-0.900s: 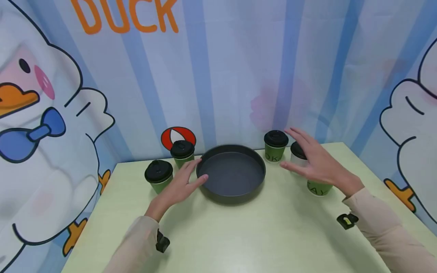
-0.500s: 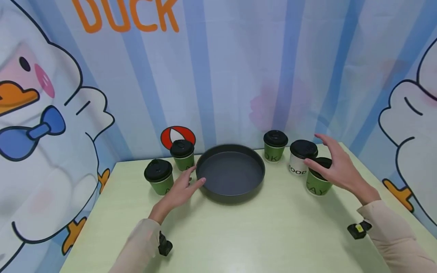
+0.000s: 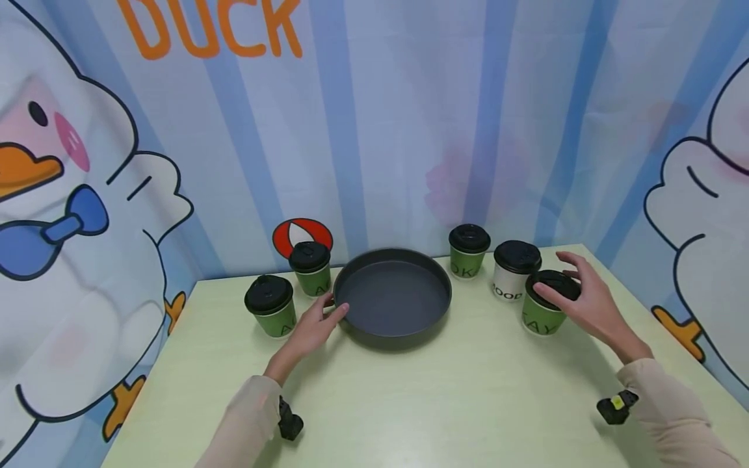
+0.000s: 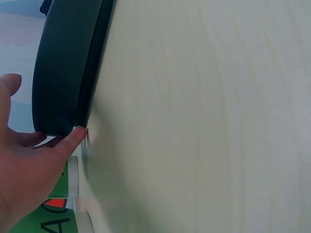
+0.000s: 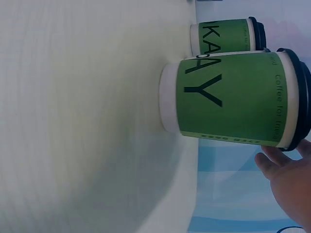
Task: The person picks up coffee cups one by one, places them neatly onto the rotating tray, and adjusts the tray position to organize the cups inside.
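Observation:
A round dark grey pan (image 3: 392,296) sits mid-table. My left hand (image 3: 310,335) is at its left rim; in the left wrist view the fingers (image 4: 70,141) touch the low end of the pan's wall, and the thumb stands apart. My right hand (image 3: 597,312) is spread around the black lid of the front right green cup (image 3: 543,315). Its thumb lies over the near side of the lid and its index finger is behind it. In the right wrist view the fingertips (image 5: 267,162) are at the lid's edge; whether they press it, I cannot tell.
A white cup (image 3: 509,283) and another green cup (image 3: 466,261) stand just behind the right-hand one. Two more green lidded cups, one nearer (image 3: 274,318) and one farther back (image 3: 311,276), are left of the pan. A duck-print curtain (image 3: 398,130) hangs behind the table.
My right hand has moved right and down, from above the white cup to around the front green cup. My left hand has shifted slightly right, closer against the pan. The cups and pan stay put.

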Demonstrator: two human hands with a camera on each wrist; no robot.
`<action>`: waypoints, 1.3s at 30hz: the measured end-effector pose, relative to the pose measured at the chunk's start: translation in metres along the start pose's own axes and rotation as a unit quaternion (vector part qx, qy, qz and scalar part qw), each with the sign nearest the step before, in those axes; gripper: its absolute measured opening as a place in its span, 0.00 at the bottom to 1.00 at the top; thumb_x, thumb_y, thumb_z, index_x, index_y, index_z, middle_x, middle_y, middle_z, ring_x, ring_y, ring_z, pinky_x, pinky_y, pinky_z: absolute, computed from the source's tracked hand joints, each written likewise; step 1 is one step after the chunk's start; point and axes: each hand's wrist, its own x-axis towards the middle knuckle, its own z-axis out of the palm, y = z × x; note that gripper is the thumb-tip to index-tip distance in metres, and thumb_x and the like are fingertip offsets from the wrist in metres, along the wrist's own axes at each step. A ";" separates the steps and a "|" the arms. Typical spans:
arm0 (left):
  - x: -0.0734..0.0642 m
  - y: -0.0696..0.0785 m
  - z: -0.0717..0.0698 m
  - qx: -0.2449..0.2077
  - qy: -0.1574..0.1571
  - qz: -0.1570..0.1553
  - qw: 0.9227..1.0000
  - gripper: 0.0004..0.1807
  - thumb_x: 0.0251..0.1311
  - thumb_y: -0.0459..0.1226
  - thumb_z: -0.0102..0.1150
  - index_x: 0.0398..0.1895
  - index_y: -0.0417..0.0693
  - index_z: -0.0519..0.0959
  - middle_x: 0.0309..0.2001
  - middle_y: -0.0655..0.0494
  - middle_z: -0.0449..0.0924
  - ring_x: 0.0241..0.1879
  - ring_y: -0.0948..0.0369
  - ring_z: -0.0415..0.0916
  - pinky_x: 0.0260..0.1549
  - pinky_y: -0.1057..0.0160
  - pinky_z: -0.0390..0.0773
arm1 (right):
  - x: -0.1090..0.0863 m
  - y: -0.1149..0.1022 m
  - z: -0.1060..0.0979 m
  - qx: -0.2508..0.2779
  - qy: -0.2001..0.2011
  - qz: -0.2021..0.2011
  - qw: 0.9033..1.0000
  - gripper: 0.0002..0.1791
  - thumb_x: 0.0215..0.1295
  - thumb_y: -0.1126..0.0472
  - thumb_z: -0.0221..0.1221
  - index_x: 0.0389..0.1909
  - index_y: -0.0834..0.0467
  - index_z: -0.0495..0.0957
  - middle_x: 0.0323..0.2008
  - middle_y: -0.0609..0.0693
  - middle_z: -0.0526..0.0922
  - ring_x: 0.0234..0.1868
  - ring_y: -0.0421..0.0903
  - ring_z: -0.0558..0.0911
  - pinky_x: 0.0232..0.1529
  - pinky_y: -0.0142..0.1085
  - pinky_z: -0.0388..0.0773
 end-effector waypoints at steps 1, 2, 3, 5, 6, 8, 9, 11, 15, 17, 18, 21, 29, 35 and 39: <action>0.000 0.000 0.001 -0.008 0.002 -0.002 1.000 0.44 0.76 0.57 0.52 0.81 0.38 0.53 0.77 0.35 0.58 0.71 0.39 0.66 0.65 0.44 0.74 | -0.001 0.001 0.001 0.001 -0.001 0.005 1.000 0.48 0.70 0.45 0.65 0.82 0.58 0.52 0.77 0.67 0.57 0.70 0.74 0.62 0.60 0.74 0.62; 0.000 -0.001 0.002 -0.019 0.004 -0.006 1.000 0.44 0.76 0.56 0.52 0.81 0.37 0.53 0.77 0.35 0.58 0.71 0.39 0.66 0.65 0.44 0.75 | -0.002 0.002 0.002 0.003 -0.003 0.010 1.000 0.49 0.70 0.44 0.65 0.82 0.59 0.52 0.76 0.68 0.57 0.71 0.74 0.61 0.61 0.75 0.61; 0.000 -0.001 0.002 -0.032 0.006 -0.009 0.999 0.44 0.76 0.55 0.53 0.81 0.37 0.53 0.77 0.34 0.59 0.71 0.39 0.67 0.64 0.45 0.75 | -0.002 0.004 0.003 0.005 -0.005 0.013 1.000 0.49 0.70 0.44 0.64 0.82 0.59 0.51 0.76 0.69 0.57 0.71 0.74 0.60 0.61 0.75 0.60; 0.001 -0.002 0.004 -0.063 0.012 -0.020 0.998 0.43 0.77 0.54 0.53 0.81 0.37 0.53 0.76 0.34 0.60 0.70 0.40 0.68 0.65 0.46 0.75 | -0.003 0.006 0.006 0.009 -0.008 0.023 1.000 0.50 0.70 0.43 0.65 0.82 0.59 0.51 0.76 0.69 0.57 0.72 0.74 0.59 0.62 0.76 0.59; 0.002 -0.002 0.005 -0.081 0.016 -0.026 0.996 0.42 0.77 0.53 0.53 0.81 0.37 0.53 0.76 0.34 0.60 0.69 0.41 0.69 0.65 0.47 0.75 | -0.004 0.007 0.007 0.011 -0.010 0.027 1.000 0.50 0.70 0.42 0.65 0.82 0.59 0.50 0.76 0.69 0.57 0.73 0.74 0.59 0.62 0.76 0.59; 0.003 -0.003 0.006 -0.115 0.021 -0.038 0.992 0.40 0.78 0.50 0.54 0.81 0.36 0.54 0.75 0.34 0.61 0.68 0.42 0.71 0.65 0.48 0.75 | -0.004 0.009 0.009 0.013 -0.011 0.034 0.999 0.51 0.69 0.42 0.65 0.82 0.59 0.50 0.75 0.69 0.58 0.72 0.74 0.60 0.62 0.75 0.60; 0.003 -0.003 0.007 -0.130 0.022 -0.041 0.990 0.40 0.78 0.49 0.54 0.80 0.34 0.54 0.75 0.32 0.61 0.68 0.41 0.71 0.65 0.48 0.75 | -0.004 0.010 0.009 0.012 -0.011 0.037 0.999 0.51 0.69 0.42 0.65 0.82 0.59 0.50 0.75 0.69 0.58 0.71 0.74 0.61 0.62 0.74 0.61; 0.004 -0.004 0.007 -0.152 0.027 -0.049 0.987 0.39 0.78 0.47 0.54 0.80 0.33 0.55 0.74 0.32 0.61 0.67 0.41 0.72 0.65 0.49 0.75 | -0.004 0.011 0.011 0.015 -0.014 0.041 0.999 0.51 0.69 0.42 0.65 0.81 0.59 0.50 0.74 0.70 0.59 0.70 0.73 0.63 0.61 0.73 0.63; 0.003 -0.006 0.007 -0.184 0.030 -0.052 0.981 0.37 0.78 0.44 0.55 0.78 0.31 0.56 0.72 0.30 0.62 0.66 0.41 0.73 0.64 0.50 0.76 | -0.005 0.013 0.013 0.022 -0.020 0.046 0.998 0.51 0.69 0.43 0.65 0.81 0.59 0.50 0.72 0.71 0.61 0.66 0.73 0.66 0.58 0.71 0.67; 0.003 -0.006 0.007 -0.197 0.031 -0.051 0.979 0.36 0.78 0.42 0.56 0.77 0.30 0.57 0.71 0.31 0.63 0.65 0.41 0.73 0.64 0.50 0.76 | -0.005 0.013 0.013 0.024 -0.023 0.049 0.998 0.51 0.69 0.43 0.66 0.81 0.59 0.50 0.71 0.71 0.62 0.66 0.73 0.67 0.58 0.71 0.67; 0.002 -0.007 0.007 -0.202 0.031 -0.048 0.978 0.35 0.77 0.42 0.56 0.77 0.30 0.58 0.71 0.31 0.64 0.64 0.41 0.74 0.64 0.50 0.76 | -0.005 0.013 0.012 0.023 -0.024 0.051 0.998 0.51 0.69 0.43 0.66 0.81 0.59 0.49 0.71 0.71 0.62 0.66 0.73 0.67 0.58 0.71 0.67; 0.003 -0.007 0.008 -0.210 0.032 -0.044 0.976 0.34 0.77 0.41 0.56 0.76 0.29 0.59 0.69 0.31 0.65 0.64 0.41 0.74 0.64 0.50 0.77 | -0.006 0.013 0.012 0.021 -0.028 0.056 0.998 0.53 0.67 0.42 0.68 0.81 0.58 0.49 0.72 0.71 0.61 0.67 0.73 0.65 0.58 0.71 0.66; 0.006 -0.011 0.009 -0.204 0.037 -0.046 0.977 0.32 0.77 0.41 0.56 0.74 0.28 0.63 0.68 0.31 0.68 0.63 0.42 0.75 0.63 0.50 0.77 | -0.007 0.015 0.012 0.008 -0.040 0.060 0.997 0.56 0.63 0.41 0.71 0.81 0.59 0.50 0.71 0.73 0.61 0.67 0.75 0.64 0.55 0.73 0.67; 0.006 -0.012 0.009 -0.207 0.038 -0.051 0.976 0.33 0.77 0.41 0.57 0.75 0.29 0.63 0.69 0.31 0.67 0.64 0.42 0.75 0.64 0.51 0.77 | -0.008 0.018 0.012 0.006 -0.043 0.058 0.997 0.56 0.62 0.41 0.72 0.80 0.59 0.51 0.68 0.73 0.64 0.65 0.75 0.67 0.53 0.71 0.69; 0.006 -0.012 0.010 -0.214 0.039 -0.053 0.975 0.34 0.77 0.42 0.57 0.75 0.28 0.62 0.69 0.31 0.67 0.65 0.42 0.74 0.64 0.51 0.76 | -0.008 0.019 0.012 0.009 -0.040 0.055 0.998 0.56 0.62 0.42 0.72 0.80 0.60 0.52 0.67 0.73 0.66 0.64 0.74 0.68 0.53 0.70 0.70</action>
